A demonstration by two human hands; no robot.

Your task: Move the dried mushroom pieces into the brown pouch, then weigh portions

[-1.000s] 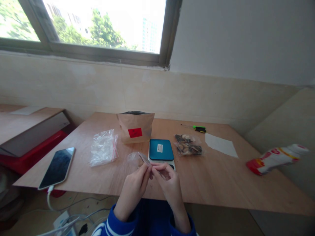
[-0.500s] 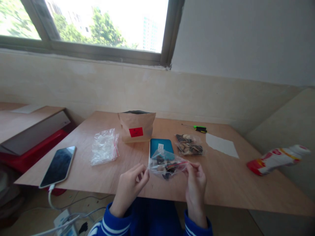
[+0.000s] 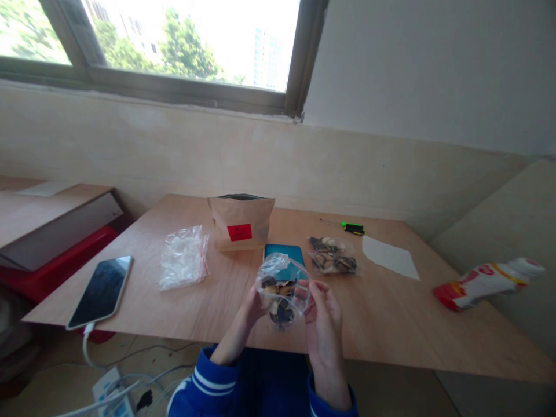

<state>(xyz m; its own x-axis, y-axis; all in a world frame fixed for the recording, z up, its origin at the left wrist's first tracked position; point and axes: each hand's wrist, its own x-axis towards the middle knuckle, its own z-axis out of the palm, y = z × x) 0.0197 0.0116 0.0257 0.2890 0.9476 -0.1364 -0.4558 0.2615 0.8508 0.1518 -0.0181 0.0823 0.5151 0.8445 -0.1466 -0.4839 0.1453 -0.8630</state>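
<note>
Between my two hands is a clear zip bag (image 3: 284,298) with dark and pale dried slices in it, perhaps dried mushrooms. My left hand (image 3: 249,310) grips the bag's left side, its fingertips partly hidden behind the plastic. On the right edge, my right hand (image 3: 324,310) holds the bag between thumb and fingers. Just behind the bag lies a flat blue-topped device (image 3: 286,255), partly covered by it. Filled clear bags (image 3: 334,256) of similar slices rest to the right of the device.
A brown paper pouch (image 3: 243,223) with a red label stands open at the back. Left lie clear plastic bags (image 3: 182,258) and a phone (image 3: 101,291) on a cable. Toward the right are a screwdriver (image 3: 353,227), white paper (image 3: 390,256) and a bottle (image 3: 486,284).
My hands have come closer together. The bag was stretched flat between them; now it is upright and rounded, its top bulging. My left hand now wraps the bag's side.
</note>
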